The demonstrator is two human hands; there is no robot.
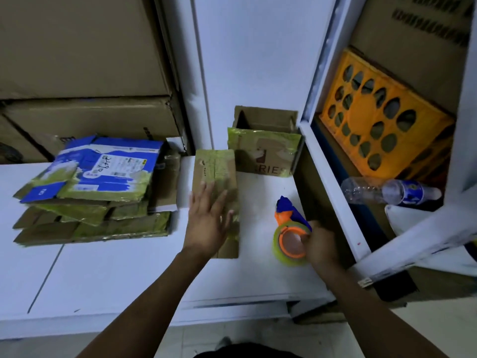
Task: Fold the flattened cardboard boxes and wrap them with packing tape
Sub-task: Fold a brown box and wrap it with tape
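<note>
A folded brown cardboard box (215, 169) wrapped in clear greenish tape lies flat at the middle of the white table (108, 267). My left hand (209, 218) rests on its near half, fingers spread. My right hand (318, 244) grips an orange and blue tape dispenser (290, 236) with its roll of clear tape, standing on the table to the right of the box. A stack of taped flattened boxes (93, 192), the top one blue and white, sits at the left. Another taped box (263, 153) leans against the wall behind.
Large brown cartons (82, 73) are piled behind the stack at the left. A white shelf frame (333, 177) stands at the right, holding an orange crate (384, 117) and a lying plastic bottle (389, 191). An open brown box (265, 118) stands by the wall.
</note>
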